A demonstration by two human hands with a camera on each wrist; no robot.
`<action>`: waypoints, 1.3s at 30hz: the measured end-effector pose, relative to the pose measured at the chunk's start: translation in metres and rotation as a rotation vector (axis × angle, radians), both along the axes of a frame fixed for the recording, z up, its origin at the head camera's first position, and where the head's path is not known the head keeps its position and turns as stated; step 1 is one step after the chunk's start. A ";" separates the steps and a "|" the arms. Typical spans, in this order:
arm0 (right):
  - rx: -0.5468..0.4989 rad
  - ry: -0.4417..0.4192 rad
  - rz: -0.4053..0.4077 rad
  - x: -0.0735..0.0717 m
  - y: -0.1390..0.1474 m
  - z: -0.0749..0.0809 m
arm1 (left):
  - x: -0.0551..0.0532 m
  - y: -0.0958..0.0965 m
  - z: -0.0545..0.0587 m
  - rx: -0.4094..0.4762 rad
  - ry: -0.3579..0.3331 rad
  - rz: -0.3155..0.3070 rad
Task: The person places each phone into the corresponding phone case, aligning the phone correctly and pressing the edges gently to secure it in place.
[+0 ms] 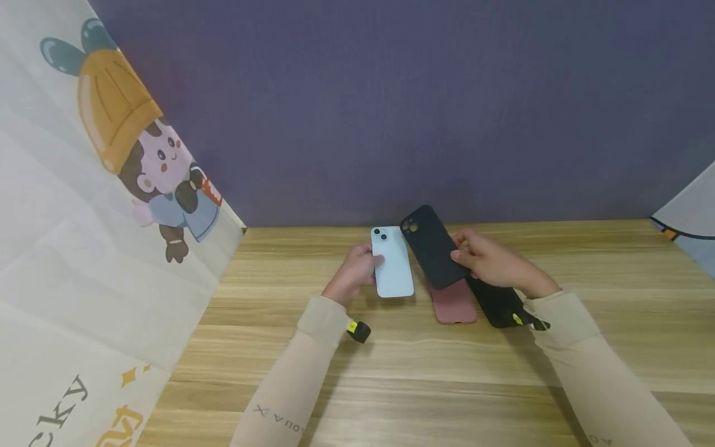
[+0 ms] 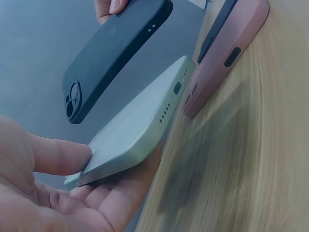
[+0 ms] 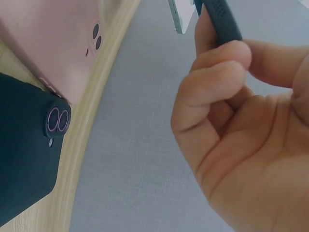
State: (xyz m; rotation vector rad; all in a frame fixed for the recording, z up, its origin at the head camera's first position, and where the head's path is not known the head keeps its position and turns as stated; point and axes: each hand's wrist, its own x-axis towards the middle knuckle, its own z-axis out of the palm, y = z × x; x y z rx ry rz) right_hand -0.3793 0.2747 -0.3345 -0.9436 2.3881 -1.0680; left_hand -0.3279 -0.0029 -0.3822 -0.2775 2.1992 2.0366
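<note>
My left hand (image 1: 357,268) grips a pale mint-white smartphone (image 1: 395,273) by its left side, thumb across the back, camera end up and away. Its charging port edge faces the left wrist view, where the phone (image 2: 135,121) tilts above the table. Between thumb and fingers, my right hand (image 1: 488,257) pinches a black phone case (image 1: 432,248) with camera cutouts, held right beside the phone. In the left wrist view, the case (image 2: 113,58) and phone are apart. Just the case's end (image 3: 222,21) shows in the right wrist view.
A pink phone case (image 1: 455,304) lies on the wooden table (image 1: 424,385), partly under the held black case. Beside it, below my right wrist, is a black cased phone (image 1: 497,304). A dark blue-grey wall (image 1: 402,112) stands behind the table; a cartoon-printed cloth (image 1: 112,248) hangs at left.
</note>
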 end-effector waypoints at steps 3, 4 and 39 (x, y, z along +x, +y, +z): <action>0.002 0.011 0.005 0.001 -0.001 -0.001 | 0.000 0.001 0.000 -0.002 -0.002 -0.001; 0.003 0.015 0.007 0.001 -0.002 -0.001 | 0.000 0.001 0.000 -0.002 -0.003 -0.001; 0.002 0.053 0.028 0.008 -0.013 -0.004 | 0.000 0.009 0.002 0.023 0.000 -0.007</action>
